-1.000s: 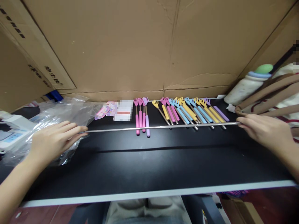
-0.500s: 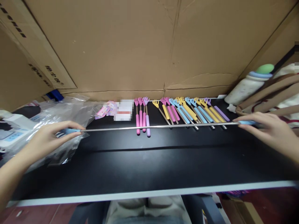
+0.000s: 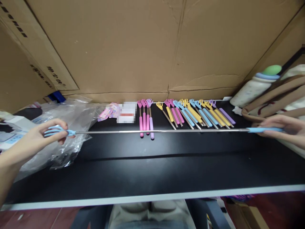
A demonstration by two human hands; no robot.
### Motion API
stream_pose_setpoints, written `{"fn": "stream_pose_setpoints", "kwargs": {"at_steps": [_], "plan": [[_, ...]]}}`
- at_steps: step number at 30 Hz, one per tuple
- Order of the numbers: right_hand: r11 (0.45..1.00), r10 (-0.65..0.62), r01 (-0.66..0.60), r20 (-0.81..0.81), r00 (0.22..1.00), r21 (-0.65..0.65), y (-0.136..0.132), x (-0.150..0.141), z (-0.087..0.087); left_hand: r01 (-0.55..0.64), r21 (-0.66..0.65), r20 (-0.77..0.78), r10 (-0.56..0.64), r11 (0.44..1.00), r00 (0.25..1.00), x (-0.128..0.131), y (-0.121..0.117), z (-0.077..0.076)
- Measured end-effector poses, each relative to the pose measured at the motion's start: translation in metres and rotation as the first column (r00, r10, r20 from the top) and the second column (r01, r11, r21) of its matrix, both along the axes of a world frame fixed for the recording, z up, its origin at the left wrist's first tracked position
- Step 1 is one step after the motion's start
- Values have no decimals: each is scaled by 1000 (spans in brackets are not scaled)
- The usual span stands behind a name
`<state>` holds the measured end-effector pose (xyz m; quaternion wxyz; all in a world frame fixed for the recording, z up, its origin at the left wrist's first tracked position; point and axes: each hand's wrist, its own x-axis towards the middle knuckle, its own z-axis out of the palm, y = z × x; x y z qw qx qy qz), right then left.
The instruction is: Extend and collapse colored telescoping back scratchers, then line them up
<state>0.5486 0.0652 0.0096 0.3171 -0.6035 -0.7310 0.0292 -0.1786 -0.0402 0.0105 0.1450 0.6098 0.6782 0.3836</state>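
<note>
A blue telescopic back scratcher (image 3: 162,131) is drawn out long and held level above the black table. My left hand (image 3: 51,135) pinches its claw-shaped blue head between thumb and fingers. At the other end, my right hand (image 3: 283,128) grips the blue handle. Behind the metal rod lie three retracted back scratchers, two pink (image 3: 144,121) and one lilac (image 3: 151,122), side by side. Farther right, several more in yellow, pink, blue and purple (image 3: 200,113) form an overlapping row, heads toward the cardboard.
Clear plastic bags (image 3: 71,143) lie at the left, beside a white power strip (image 3: 14,138). Pink printed cards (image 3: 108,111) and a white label (image 3: 126,113) sit near the cardboard wall (image 3: 124,47). A bottle (image 3: 254,87) and a brown-handled bag (image 3: 283,92) stand at the right.
Both hands have moved outward, pulling the back scratcher's ends farther apart. More of its blue head and handle now shows. The back scratchers on the table stay put.
</note>
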Motion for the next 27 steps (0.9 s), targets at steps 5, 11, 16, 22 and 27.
{"fn": "stream_pose_setpoints", "kwargs": {"at_steps": [5,11,16,22,27], "plan": [[984,60,-113,-335,940,-140,-2,-1,2,-99,30,352,82,995,933,3,4,-1],[984,22,-133,-657,753,-119,-4,-55,3,-230,-12,630,187,973,754,13,13,1],[987,-3,-136,-861,509,-84,-3,-94,0,-401,49,718,247,915,651,36,19,0],[999,-33,25,-932,362,-25,1,-104,-4,-407,97,747,204,908,633,53,18,0],[995,-7,94,-914,406,34,11,-94,-10,-460,121,775,206,880,598,56,18,1]]}}
